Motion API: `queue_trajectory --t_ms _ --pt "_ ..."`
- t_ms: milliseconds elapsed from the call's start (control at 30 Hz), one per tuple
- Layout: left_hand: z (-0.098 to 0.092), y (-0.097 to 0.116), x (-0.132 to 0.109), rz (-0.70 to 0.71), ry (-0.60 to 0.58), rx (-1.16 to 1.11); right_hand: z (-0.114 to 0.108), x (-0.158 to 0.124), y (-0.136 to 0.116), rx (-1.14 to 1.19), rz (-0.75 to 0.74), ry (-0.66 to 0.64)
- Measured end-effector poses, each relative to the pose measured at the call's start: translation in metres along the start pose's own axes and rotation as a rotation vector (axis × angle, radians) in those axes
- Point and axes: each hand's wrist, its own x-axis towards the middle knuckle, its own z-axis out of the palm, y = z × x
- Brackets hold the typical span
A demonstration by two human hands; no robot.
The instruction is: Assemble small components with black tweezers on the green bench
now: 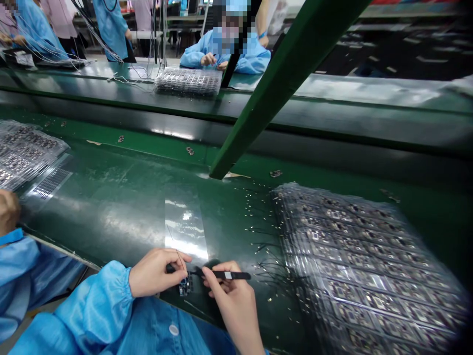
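My left hand (157, 272) pinches a small blue circuit part (185, 286) and a thin wire at the near edge of the green bench (111, 197). My right hand (231, 301) grips black tweezers (221, 274) whose tip meets the part next to the left fingers. A clear plastic sheet (185, 224) lies flat just beyond both hands. Both sleeves are light blue.
A large stack of clear trays with small boards (362, 261) fills the right. More trays (22, 153) lie at the left, beside a co-worker's hand (7, 212). A green slanted beam (281, 74) crosses above. Across the belt sits a person in blue with another tray stack (188, 81).
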Motion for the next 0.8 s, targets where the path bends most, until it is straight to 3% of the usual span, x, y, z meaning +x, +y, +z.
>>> queue_trajectory --t_ms 533,800 --pt "0.0006 -0.0008 0.0001 0.012 0.017 0.009 0.0003 0.0024 -0.0007 -0.009 0.028 -0.023" --pt "0.0011 -0.0010 -0.0008 -0.001 0.000 0.024 -0.0091 0.0081 -0.0097 0.308 0.094 -0.059"
